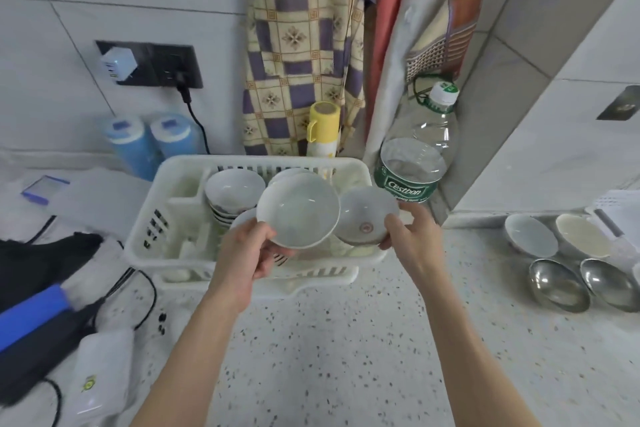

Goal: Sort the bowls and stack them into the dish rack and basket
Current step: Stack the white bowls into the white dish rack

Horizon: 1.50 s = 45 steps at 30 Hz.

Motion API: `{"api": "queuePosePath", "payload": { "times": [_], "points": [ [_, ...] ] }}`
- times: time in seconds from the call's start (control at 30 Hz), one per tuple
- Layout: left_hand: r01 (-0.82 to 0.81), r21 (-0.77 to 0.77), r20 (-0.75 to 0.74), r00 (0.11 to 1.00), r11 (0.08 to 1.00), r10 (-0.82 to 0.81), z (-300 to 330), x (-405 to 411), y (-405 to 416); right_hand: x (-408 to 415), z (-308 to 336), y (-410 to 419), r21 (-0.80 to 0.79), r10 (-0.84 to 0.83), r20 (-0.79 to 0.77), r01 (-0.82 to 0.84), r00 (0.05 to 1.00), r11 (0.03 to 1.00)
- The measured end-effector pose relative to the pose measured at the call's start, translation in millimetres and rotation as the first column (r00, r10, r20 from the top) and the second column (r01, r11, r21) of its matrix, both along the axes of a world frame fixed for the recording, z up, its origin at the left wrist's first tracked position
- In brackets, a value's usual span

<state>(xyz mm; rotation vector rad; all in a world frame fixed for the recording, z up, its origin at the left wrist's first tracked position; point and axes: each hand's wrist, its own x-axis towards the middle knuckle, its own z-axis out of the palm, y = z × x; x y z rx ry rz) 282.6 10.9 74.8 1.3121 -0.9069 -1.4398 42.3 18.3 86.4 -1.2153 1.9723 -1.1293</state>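
Speckled counter (pixel 329 340), Cestbon bottle (pixel 415 163), left hand (pixel 242 253) grips bowl (pixel 298 210), right hand (pixel 412 232) seemingly another (pixel 363 215).

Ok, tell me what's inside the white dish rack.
The dish rack holds a stack of bowls and another behind. The two held bowls cover the rest.

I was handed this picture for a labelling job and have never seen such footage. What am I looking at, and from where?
There is no machine here. A camera worn on a person's head looks down at their two bare hands over a speckled counter. The left hand holds a white bowl; the right hand holds a second white bowl. Both are above a white dish rack that already holds a stack of bowls. To the right, two white bowls and two metal bowls wait on the counter. A water bottle stands behind.
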Motion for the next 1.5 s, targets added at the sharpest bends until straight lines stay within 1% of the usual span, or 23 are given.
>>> {"api": "queuePosePath", "payload": {
  "times": [0.1, 0.17, 0.3, 0.4, 0.5, 0.6, 0.67, 0.73, 0.83, 1.0, 1.07, 1.17, 1.23, 1.33, 1.4, 1.5],
  "points": [
    [-0.059, -0.012, 0.019, 0.998, 0.998, 0.059, 0, 12, -9, 10, 3, -18, 0.096, 0.041, -0.258, -0.017, 0.965, 0.995],
    [-0.096, -0.011, 0.018, 0.995, 0.995, 0.096, -1, 17, -14, 15, 4, -26, 0.165, 0.076, -0.381, -0.013, 0.921, 0.986],
    [-0.152, 0.009, 0.003, 0.988, 0.988, 0.152, -6, 20, -21, 21, 1, -37, 0.244, 0.128, -0.55, 0.012, 0.825, 0.97],
    [-0.163, 0.033, -0.009, 0.986, 0.986, 0.164, -11, 22, -30, 26, -2, -47, 0.303, 0.194, -0.629, 0.007, 0.753, 0.953],
    [-0.163, 0.04, -0.021, 0.986, 0.986, 0.164, -14, 23, -38, 31, -4, -59, 0.381, 0.282, -0.641, -0.024, 0.714, 0.924],
    [-0.169, 0.043, -0.038, 0.985, 0.985, 0.171, -17, 23, -43, 36, -7, -70, 0.486, 0.391, -0.64, -0.046, 0.662, 0.873],
    [-0.174, 0.051, -0.041, 0.983, 0.983, 0.176, -19, 25, -45, 41, -11, -74, 0.527, 0.436, -0.626, -0.061, 0.647, 0.848],
    [-0.179, 0.054, -0.04, 0.983, 0.982, 0.181, -20, 26, -45, 45, -17, -77, 0.559, 0.467, -0.593, -0.082, 0.656, 0.825],
    [-0.181, 0.06, -0.028, 0.983, 0.982, 0.183, -21, 25, -46, 48, -26, -81, 0.601, 0.496, -0.518, -0.116, 0.697, 0.791],
    [-0.177, 0.077, -0.005, 0.984, 0.981, 0.178, -21, 22, -47, 46, -35, -88, 0.628, 0.52, -0.439, -0.164, 0.733, 0.761],
    [-0.179, 0.077, 0.0, 0.984, 0.981, 0.18, -21, 20, -48, 44, -36, -91, 0.639, 0.531, -0.434, -0.166, 0.728, 0.751],
    [-0.175, 0.076, 0.001, 0.984, 0.982, 0.176, -21, 18, -48, 42, -40, -95, 0.639, 0.536, -0.485, -0.139, 0.691, 0.757],
    [-0.171, 0.076, 0.002, 0.985, 0.982, 0.171, -21, 16, -48, 43, -44, -95, 0.639, 0.555, -0.546, -0.117, 0.627, 0.76],
    [-0.171, 0.071, 0.015, 0.985, 0.983, 0.17, -21, 14, -48, 48, -48, -93, 0.636, 0.608, -0.669, -0.095, 0.427, 0.766],
    [-0.166, 0.069, 0.02, 0.986, 0.984, 0.165, -21, 13, -47, 52, -50, -90, 0.634, 0.625, -0.717, -0.085, 0.308, 0.769],
    [-0.155, 0.068, 0.02, 0.988, 0.986, 0.154, -21, 11, -48, 56, -51, -87, 0.653, 0.65, -0.731, -0.065, 0.207, 0.755]
  ]
}}
